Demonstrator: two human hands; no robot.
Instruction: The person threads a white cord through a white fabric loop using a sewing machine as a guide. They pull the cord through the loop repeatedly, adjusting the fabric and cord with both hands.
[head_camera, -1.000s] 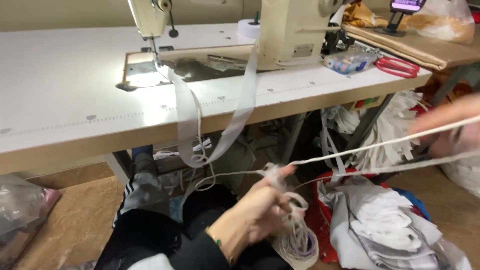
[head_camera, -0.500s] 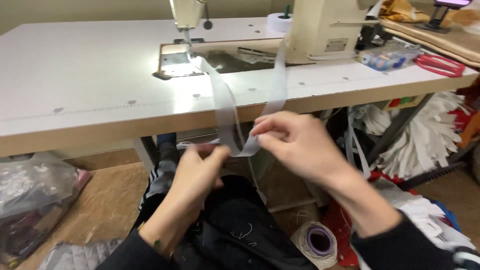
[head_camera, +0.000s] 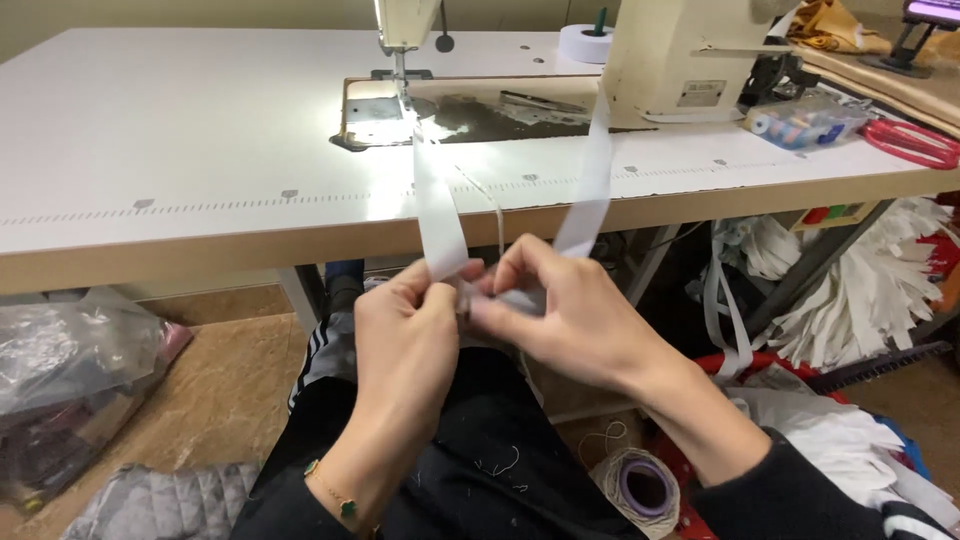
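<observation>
A wide white elastic band (head_camera: 437, 205) hangs in a loop from the needle area of the cream sewing machine (head_camera: 672, 55) down over the table's front edge. My left hand (head_camera: 405, 340) and my right hand (head_camera: 560, 315) meet below that edge, above my lap, and both pinch the bottom of the band's loop. The second leg of the band (head_camera: 592, 185) rises from my right hand to the machine body. A thin white thread (head_camera: 497, 215) hangs beside the band. What lies between my fingertips is hidden.
The white table (head_camera: 180, 150) carries a white tape roll (head_camera: 585, 42), a clear box of thread spools (head_camera: 805, 122) and red scissors (head_camera: 915, 142). A spool of white cord (head_camera: 640, 490) sits on the floor, white strips (head_camera: 850, 290) hang at right, a plastic bag (head_camera: 70, 370) lies left.
My right hand came in from the far right and released the thin cord. Both hands now meet on the white band and have risen closer to the table edge; the view shifted right.
</observation>
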